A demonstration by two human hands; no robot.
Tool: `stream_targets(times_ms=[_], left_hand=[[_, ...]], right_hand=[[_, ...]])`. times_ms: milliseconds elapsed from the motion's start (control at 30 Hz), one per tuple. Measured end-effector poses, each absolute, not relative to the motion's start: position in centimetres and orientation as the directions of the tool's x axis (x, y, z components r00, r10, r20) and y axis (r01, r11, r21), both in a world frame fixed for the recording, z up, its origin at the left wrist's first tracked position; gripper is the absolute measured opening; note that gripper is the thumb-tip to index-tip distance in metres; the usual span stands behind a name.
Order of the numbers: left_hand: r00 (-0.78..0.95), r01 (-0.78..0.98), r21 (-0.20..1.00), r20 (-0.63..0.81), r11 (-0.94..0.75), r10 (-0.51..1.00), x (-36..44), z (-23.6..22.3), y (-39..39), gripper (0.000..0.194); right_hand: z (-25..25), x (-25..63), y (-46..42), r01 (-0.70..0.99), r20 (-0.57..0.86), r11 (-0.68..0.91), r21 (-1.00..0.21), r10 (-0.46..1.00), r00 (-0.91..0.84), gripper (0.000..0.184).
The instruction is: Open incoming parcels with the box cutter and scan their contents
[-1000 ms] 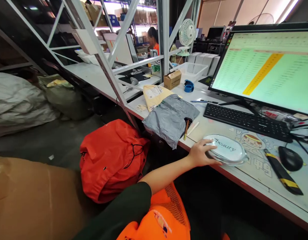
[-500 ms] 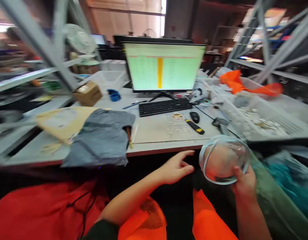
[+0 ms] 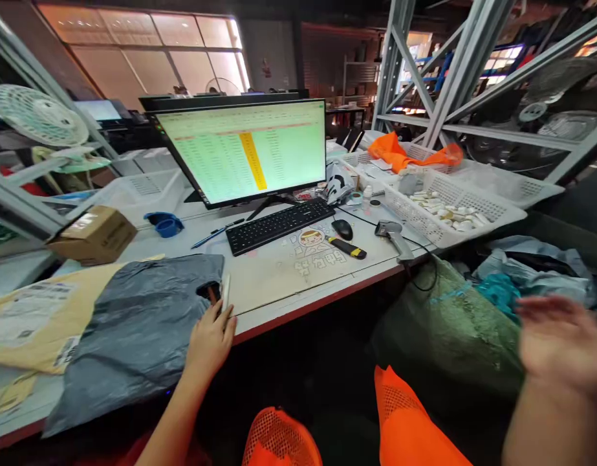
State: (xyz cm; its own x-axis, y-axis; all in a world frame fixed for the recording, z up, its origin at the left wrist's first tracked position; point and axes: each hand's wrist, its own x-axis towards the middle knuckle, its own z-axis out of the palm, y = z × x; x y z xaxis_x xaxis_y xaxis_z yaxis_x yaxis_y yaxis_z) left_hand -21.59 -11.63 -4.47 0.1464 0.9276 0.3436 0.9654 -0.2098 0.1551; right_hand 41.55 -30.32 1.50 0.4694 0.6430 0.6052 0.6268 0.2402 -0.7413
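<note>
My left hand (image 3: pixel 211 340) rests at the table's front edge, its fingers apart over the handle of a small hammer with a dark head (image 3: pixel 209 291). A slim white stick (image 3: pixel 226 291) lies alongside, touching the fingertips. I cannot see my left thumb. Beside this hand, a grey plastic mailing bag (image 3: pixel 138 330) partly covers a yellow padded envelope (image 3: pixel 31 314). At the far right, my right hand (image 3: pixel 563 346) is raised and blurred, fingers stretched out, holding nothing visible. Behind it are a green sack (image 3: pixel 453 330) and crumpled plastic bags (image 3: pixel 535 265).
A monitor (image 3: pixel 249 155), keyboard (image 3: pixel 279 225), mouse (image 3: pixel 343 229), yellow-black utility knife (image 3: pixel 347 247) and barcode scanner (image 3: pixel 394 239) occupy the table. To the right stands a white basket (image 3: pixel 444 236) of small pale pieces. A cardboard box (image 3: pixel 92 234) sits left.
The clear roll my right hand held is out of view; that hand has moved right and opened. My left hand has moved left onto the hammer handle. The view has turned right.
</note>
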Motion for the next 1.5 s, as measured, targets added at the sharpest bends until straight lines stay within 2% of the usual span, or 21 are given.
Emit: stream_targets(times_ms=[33, 67, 100, 133, 200, 300, 367, 467, 533, 700, 833, 1000, 1067, 1233, 1367, 1500], left_hand=[[0.122, 0.965, 0.174, 0.361, -0.196, 0.925, -21.7, -4.6, -11.3, 0.054], [0.097, 0.964, 0.198, 0.371, -0.181, 0.923, -22.0, -4.7, -11.0, 0.053], [0.073, 0.961, 0.222, 0.375, -0.166, 0.924, -22.4, -4.8, -10.6, 0.053], [0.048, 0.958, 0.247, 0.375, -0.149, 0.926, -22.9, -4.8, -10.3, 0.053], [-0.001, 0.952, 0.286, 0.364, -0.111, 0.931, -23.8, -4.8, -9.9, 0.053], [-0.073, 0.950, 0.311, 0.339, -0.038, 0.938, -24.6, -4.3, -10.5, 0.053], [-0.109, 0.950, 0.311, 0.318, 0.005, 0.942, -24.4, -3.6, -11.3, 0.052], [-0.127, 0.960, 0.280, 0.337, 0.030, 0.933, -23.3, -2.4, -12.6, 0.048], [-0.104, 0.969, 0.248, 0.380, 0.007, 0.919, -22.2, -1.7, -13.3, 0.047], [-0.044, 0.976, 0.211, 0.407, -0.047, 0.913, -18.6, -0.3, -12.7, 0.041], [0.040, 0.983, 0.154, 0.349, -0.099, 0.936, -15.8, 0.1, -10.4, 0.040], [0.147, 0.964, 0.170, 0.299, -0.204, 0.943, -12.5, 0.3, -5.1, 0.044], [0.108, 0.956, 0.236, 0.265, -0.174, 0.958, -11.2, 0.5, -1.6, 0.047], [-0.173, 0.922, 0.383, 0.255, 0.065, 0.951, -9.2, 0.4, 7.1, 0.061], [-0.208, 0.909, 0.409, 0.281, 0.079, 0.937, -9.7, -0.7, 9.4, 0.063], [-0.249, 0.885, 0.447, 0.212, 0.133, 0.945, -10.7, -1.3, 9.3, 0.063]], right_hand=[[1.3, 39.9, -26.8, 0.485, 0.547, 0.296, -0.823, 0.640, 0.539, 0.058], [1.3, 38.0, -22.9, 0.363, 0.453, 0.291, -0.885, 0.719, 0.528, 0.049], [1.4, 36.0, -18.8, 0.313, 0.376, 0.248, -0.917, 0.796, 0.474, 0.047], [1.6, 34.0, -14.6, 0.353, 0.328, 0.190, -0.916, 0.862, 0.386, 0.049], [2.2, 30.3, -6.8, 0.610, 0.326, 0.122, -0.783, 0.916, 0.236, 0.052], [2.3, 26.8, 2.2, 0.702, 0.351, 0.145, -0.697, 0.923, 0.159, 0.053], [1.5, 26.1, 6.1, 0.764, 0.312, 0.131, -0.632, 0.945, 0.096, 0.061], [-1.0, 27.1, 9.7, 0.897, 0.242, 0.127, -0.422, 0.970, -0.024, 0.067], [-2.8, 28.3, 11.2, 0.924, 0.271, 0.177, -0.340, 0.959, -0.084, 0.065], [-5.2, 29.8, 12.8, 0.904, 0.440, 0.287, -0.315, 0.889, -0.129, 0.061], [-5.6, 29.8, 12.8, 0.917, 0.529, 0.239, -0.320, 0.848, -0.037, 0.060], [-6.2, 29.9, 13.0, 0.946, 0.509, 0.172, -0.276, 0.861, -0.008, 0.057], [-6.5, 30.0, 13.2, 0.947, 0.521, 0.198, -0.253, 0.852, -0.039, 0.057], [-7.1, 30.3, 13.7, 0.926, 0.584, 0.304, -0.225, 0.802, -0.122, 0.054], [-7.5, 30.6, 13.8, 0.911, 0.606, 0.341, -0.230, 0.783, -0.140, 0.055], [-7.5, 30.7, 13.8, 0.906, 0.604, 0.351, -0.237, 0.784, -0.146, 0.058]])
